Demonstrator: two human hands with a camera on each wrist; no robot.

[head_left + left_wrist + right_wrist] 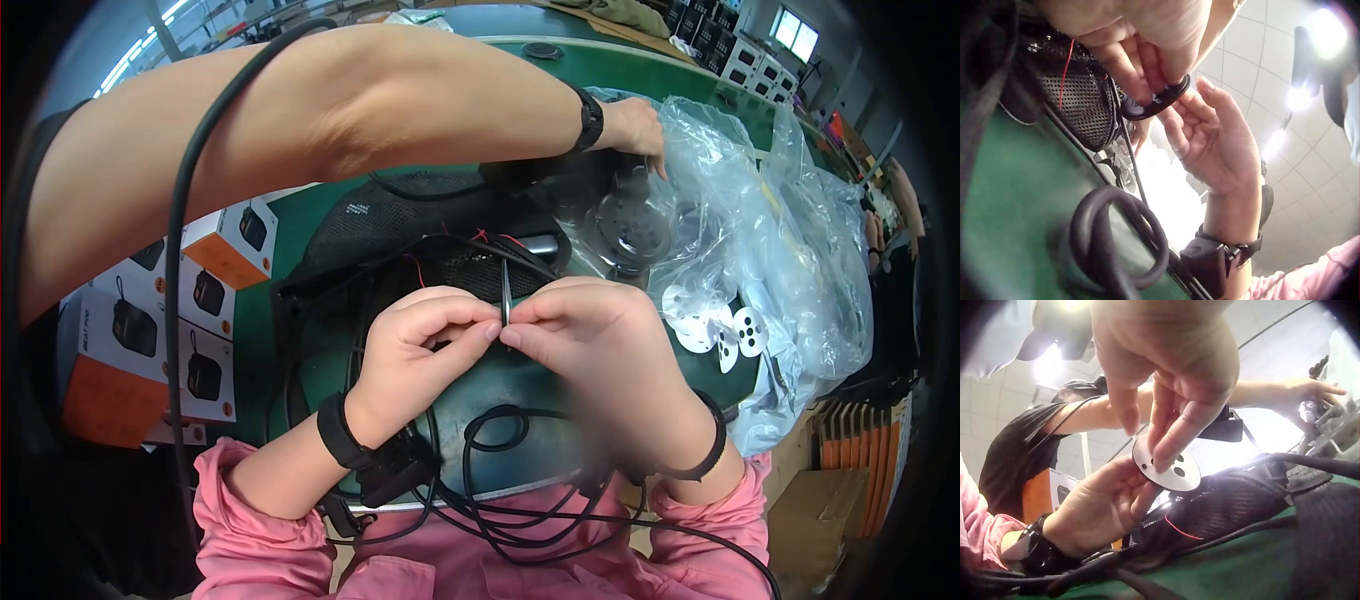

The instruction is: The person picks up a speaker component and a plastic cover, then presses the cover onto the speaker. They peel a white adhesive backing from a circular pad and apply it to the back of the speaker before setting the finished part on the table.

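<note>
A thin round disc (1186, 478) with a white face and several dark holes stands between the two hands, edge-on in the head view. My left hand (425, 335) pinches it at its rim. In the right wrist view, fingers of my right hand (600, 335) press on the white face around the holes, while the thumb hangs apart near the rim. From the left wrist view, the disc (1175, 94) shows a black edge, with left fingers on its near face. Similar white discs (748, 332) lie on the clear plastic bag (800, 250) to the right.
Another person's arm (400, 100) reaches across, its hand (632, 130) over the plastic. A black mesh bag (380, 225) lies on the green table (540, 375) beyond my hands. Black cables (500, 430) loop near my body. Speaker boxes (125, 330) stand at left.
</note>
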